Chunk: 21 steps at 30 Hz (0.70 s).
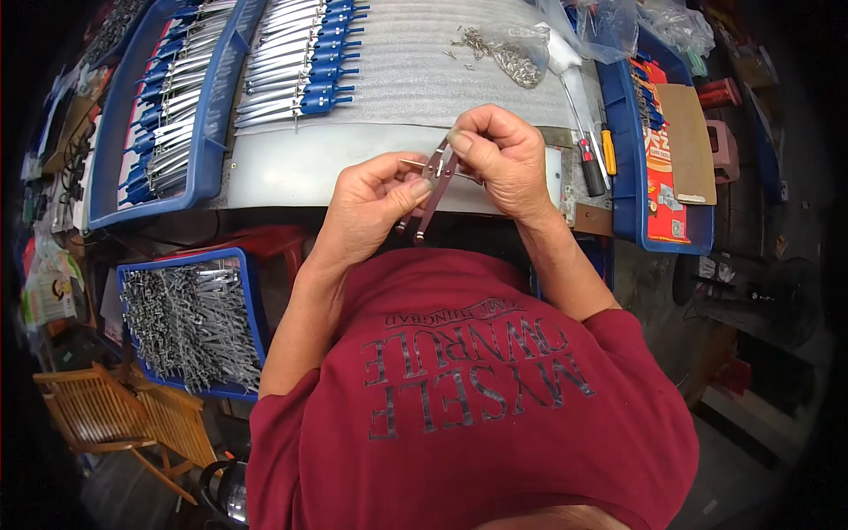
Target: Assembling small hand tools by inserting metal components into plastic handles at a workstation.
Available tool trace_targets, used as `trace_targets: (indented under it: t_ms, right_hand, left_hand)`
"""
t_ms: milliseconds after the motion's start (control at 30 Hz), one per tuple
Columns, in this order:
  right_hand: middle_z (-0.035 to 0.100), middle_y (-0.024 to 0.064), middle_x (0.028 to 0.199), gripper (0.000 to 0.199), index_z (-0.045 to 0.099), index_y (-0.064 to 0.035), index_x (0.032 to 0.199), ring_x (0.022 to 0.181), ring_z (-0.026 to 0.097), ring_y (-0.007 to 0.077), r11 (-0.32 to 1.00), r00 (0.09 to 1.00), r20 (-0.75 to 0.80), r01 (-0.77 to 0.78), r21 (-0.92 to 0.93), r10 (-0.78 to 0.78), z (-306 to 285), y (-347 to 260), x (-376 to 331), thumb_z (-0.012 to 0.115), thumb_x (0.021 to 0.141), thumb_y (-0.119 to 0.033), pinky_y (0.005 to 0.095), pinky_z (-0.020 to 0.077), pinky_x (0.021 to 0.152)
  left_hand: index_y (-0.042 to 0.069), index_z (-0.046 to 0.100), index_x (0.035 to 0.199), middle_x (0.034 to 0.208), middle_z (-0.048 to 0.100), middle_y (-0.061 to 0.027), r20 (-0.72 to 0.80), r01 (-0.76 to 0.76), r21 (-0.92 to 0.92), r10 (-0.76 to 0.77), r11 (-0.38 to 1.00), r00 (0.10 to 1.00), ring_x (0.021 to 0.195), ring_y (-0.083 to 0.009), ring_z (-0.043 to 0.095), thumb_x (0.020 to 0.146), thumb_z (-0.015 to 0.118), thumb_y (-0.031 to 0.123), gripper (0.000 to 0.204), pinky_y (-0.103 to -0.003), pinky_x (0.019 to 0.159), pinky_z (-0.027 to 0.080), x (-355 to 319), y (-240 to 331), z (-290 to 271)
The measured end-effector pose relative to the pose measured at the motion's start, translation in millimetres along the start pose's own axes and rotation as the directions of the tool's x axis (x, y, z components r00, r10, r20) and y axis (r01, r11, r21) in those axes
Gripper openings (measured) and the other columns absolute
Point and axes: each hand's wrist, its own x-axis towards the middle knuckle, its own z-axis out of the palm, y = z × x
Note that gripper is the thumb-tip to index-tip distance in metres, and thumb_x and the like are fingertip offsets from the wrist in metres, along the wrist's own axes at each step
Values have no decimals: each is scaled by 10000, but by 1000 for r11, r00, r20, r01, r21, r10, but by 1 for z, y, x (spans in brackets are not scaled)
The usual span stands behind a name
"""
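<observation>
Both hands pinch maroon hinged metal frame [438,198] over bench's [300,166] near edge.
L hand [382,196] grips its side, R hand [505,161] its top, prob. to steady joint w/ thin metal rod [411,162]. Blue-ended silver strips [316,102] line L edge of ridged foam mat [406,79], prob. for quick pickup; small shiny pins [474,41] lie loose.

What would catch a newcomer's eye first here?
Probably the dark red part held by the left hand and right hand, in the middle. Next, the row of blue-and-silver pieces at upper left on the table, then the blue tray heaped with grey metal parts at lower left.
</observation>
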Motion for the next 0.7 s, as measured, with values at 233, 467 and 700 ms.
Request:
trace_targets:
  t_ms: [233, 467, 700]
  right_hand:
    - [483, 1, 596, 89, 504, -14, 775, 450, 408, 40, 998, 997, -75, -13, 53, 17, -1, 8, -2, 552, 789, -88, 173, 315, 389]
    - [485, 8, 589, 89, 502, -9, 764, 446, 410, 44, 998, 997, -72, 13, 63, -8, -3, 9, -4, 547, 790, -81, 173, 325, 389]
    - [483, 10, 582, 71, 513, -6, 752, 448, 405, 43, 999, 990, -131, 49, 24, -45, -1, 10, -4, 546, 786, -59, 177, 326, 398]
  left_hand:
    - [-34, 541, 911, 687, 543, -11, -52, 0, 46, 2, 999, 999, 586, -43, 491, 826, 517, 66, 134, -163, 520, 407, -5, -4, 11]
    - [-18, 547, 854, 643, 556, -37, -173, -60, 190, 94, 980, 980, 565, -73, 542, 839, 482, 70, 110, -189, 508, 449, -7, -7, 20]
    - [-40, 529, 924, 697, 546, -43, -162, -75, 381, 147, 921, 976, 590, -82, 530, 853, 468, 92, 162, -198, 534, 447, -8, -4, 21]
